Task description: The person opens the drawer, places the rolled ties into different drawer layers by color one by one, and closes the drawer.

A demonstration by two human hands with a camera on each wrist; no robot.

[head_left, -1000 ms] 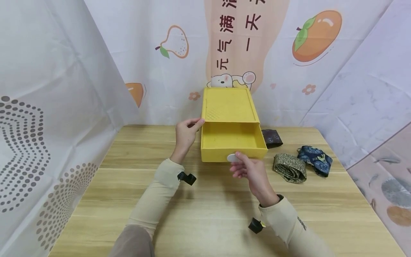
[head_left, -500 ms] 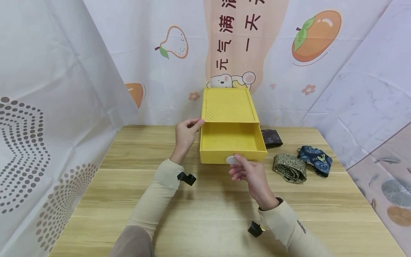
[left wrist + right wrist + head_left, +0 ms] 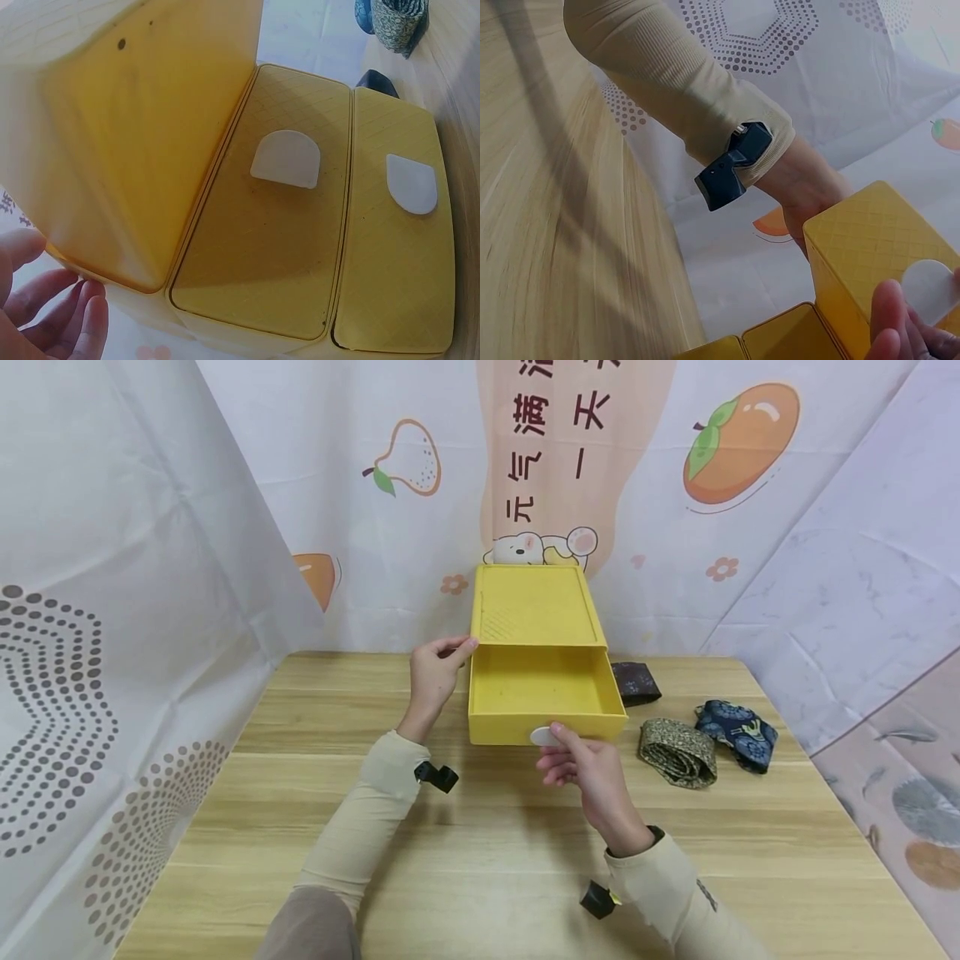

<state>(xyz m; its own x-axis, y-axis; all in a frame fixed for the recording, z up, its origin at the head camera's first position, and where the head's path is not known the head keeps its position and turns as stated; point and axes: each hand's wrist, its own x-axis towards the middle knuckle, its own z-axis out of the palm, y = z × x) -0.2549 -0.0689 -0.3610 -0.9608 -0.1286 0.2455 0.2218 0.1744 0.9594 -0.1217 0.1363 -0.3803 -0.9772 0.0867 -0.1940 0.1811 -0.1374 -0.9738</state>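
Barely changed: yellow drawer (image 3: 546,702) drawn slightly further toward six o'clock, right hand (image 3: 588,768) fingers pinching white tab (image 3: 545,736). Left hand (image 3: 433,675) fingers clamped on yellow box (image 3: 536,606) at nine o'clock, steadying.

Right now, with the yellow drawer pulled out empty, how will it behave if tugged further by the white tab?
The yellow drawer looks like thin, rigid plastic and is empty, so probably light. The left hand braces the casing, suggesting the unit may slide on the smooth table. Tugged further, it could drop out.

The head camera looked down from above at the yellow box (image 3: 542,660) on the worktop (image 3: 480,860). Both wrist cameras sat close against that box (image 3: 262,225), sharing its white tab (image 3: 930,289).
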